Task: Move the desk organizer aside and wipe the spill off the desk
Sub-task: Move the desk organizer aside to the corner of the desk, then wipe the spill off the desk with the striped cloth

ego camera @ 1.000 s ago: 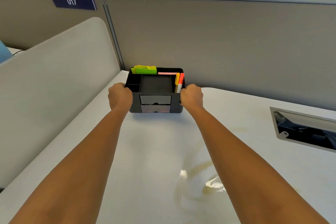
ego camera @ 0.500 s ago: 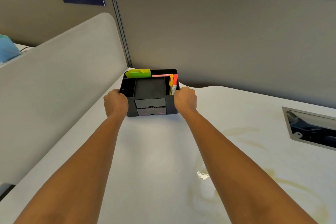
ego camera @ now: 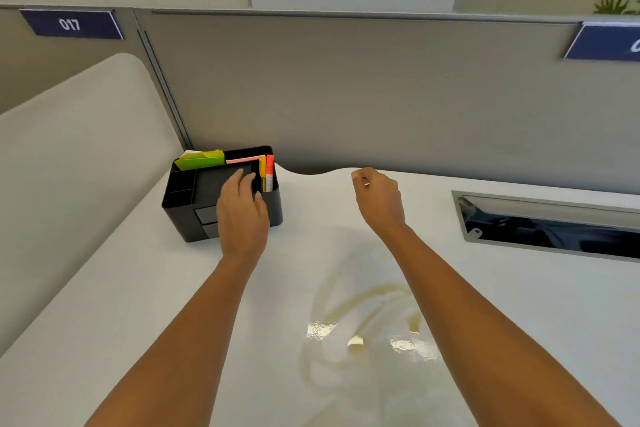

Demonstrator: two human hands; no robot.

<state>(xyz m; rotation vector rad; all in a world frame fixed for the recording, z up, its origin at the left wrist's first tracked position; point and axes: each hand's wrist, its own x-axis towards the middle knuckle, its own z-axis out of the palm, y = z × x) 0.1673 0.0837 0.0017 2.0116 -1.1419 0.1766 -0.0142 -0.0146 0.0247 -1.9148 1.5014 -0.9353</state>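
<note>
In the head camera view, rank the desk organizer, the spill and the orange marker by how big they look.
1. spill, though nearness to the camera enlarges it
2. desk organizer
3. orange marker

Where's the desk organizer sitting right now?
In the head view the desk organizer stands at the far left of the desk, in the corner by the grey partition, with the left hand over its front and the spill nearer and to the right.

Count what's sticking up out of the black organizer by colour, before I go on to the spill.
Green paper pads: 1
Pink note pads: 1
Yellow markers: 1
Orange markers: 1
Total: 4 coloured items in the organizer; a white edge behind the green pad is too hidden to identify.
</note>
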